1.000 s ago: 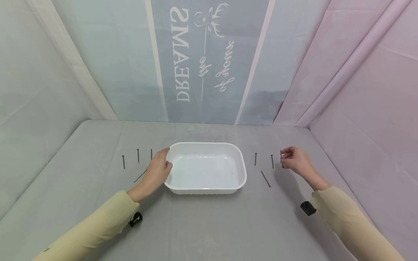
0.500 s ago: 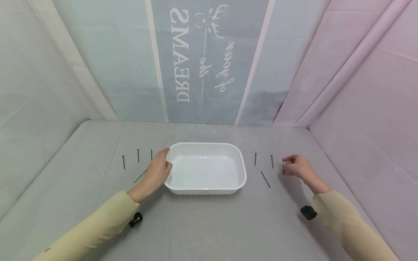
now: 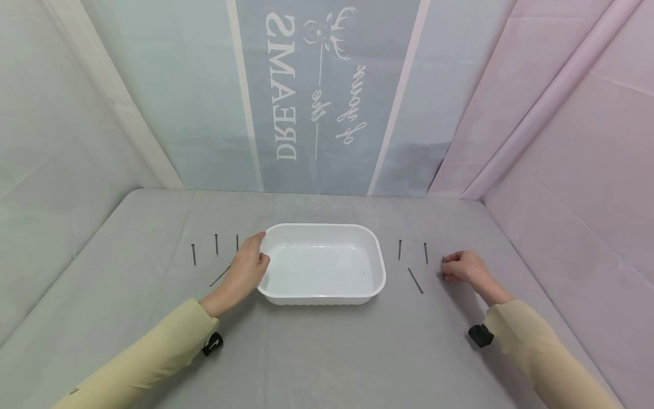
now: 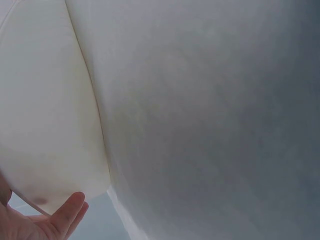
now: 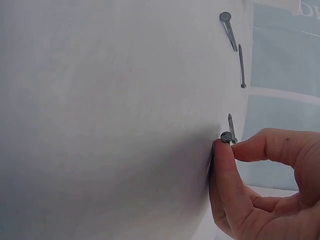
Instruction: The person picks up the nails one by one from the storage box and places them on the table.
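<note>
A white plastic tub (image 3: 321, 300) stands mid-table. My left hand (image 3: 247, 272) holds its left rim, thumb on the inner side; fingers (image 4: 67, 212) show at the tub's edge in the left wrist view. Off to the tub's right, my right hand (image 3: 464, 268) pinches a dark nail (image 5: 226, 137) between thumb and fingertips, close over the table. Its flat round head points toward the wrist camera, while the fingers hide most of the shank. Three nails lie between that hand and the tub: one upright in view (image 3: 400, 250), another beside it (image 3: 426, 253), and a slanted one (image 3: 415, 280).
Left of the tub lie several more nails (image 3: 193, 255), two of them partly behind the left hand. A grey cloth (image 3: 327, 358) covers the table. Pale fabric walls (image 3: 577, 147) close in the back and both sides, the back one (image 3: 327, 176) carrying mirrored lettering.
My right hand has come down and nearer to me with the nail, closer to the table surface. The left hand and tub have stayed in place.
</note>
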Demonstrator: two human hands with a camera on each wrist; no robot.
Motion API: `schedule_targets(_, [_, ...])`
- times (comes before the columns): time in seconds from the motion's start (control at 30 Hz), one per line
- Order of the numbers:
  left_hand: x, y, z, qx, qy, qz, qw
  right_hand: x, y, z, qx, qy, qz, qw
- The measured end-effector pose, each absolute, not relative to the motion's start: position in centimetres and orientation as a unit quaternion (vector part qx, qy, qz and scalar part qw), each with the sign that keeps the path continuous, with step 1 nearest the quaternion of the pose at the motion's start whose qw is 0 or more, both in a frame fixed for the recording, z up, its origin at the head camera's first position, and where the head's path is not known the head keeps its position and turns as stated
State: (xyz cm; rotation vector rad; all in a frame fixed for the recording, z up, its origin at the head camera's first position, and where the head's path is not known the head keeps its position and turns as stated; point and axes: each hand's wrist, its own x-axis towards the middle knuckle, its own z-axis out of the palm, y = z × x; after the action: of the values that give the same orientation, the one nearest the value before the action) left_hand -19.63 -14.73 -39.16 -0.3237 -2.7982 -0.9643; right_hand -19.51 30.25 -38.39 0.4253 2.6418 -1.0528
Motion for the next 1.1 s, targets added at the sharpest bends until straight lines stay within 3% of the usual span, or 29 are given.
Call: schedule_targets(1.1, [-19.9,-14.7,-39.0,-0.107,-0.937,-0.327,0.065,-20.5,30.1,-36.9,0.111,0.938,-0.290,0.153])
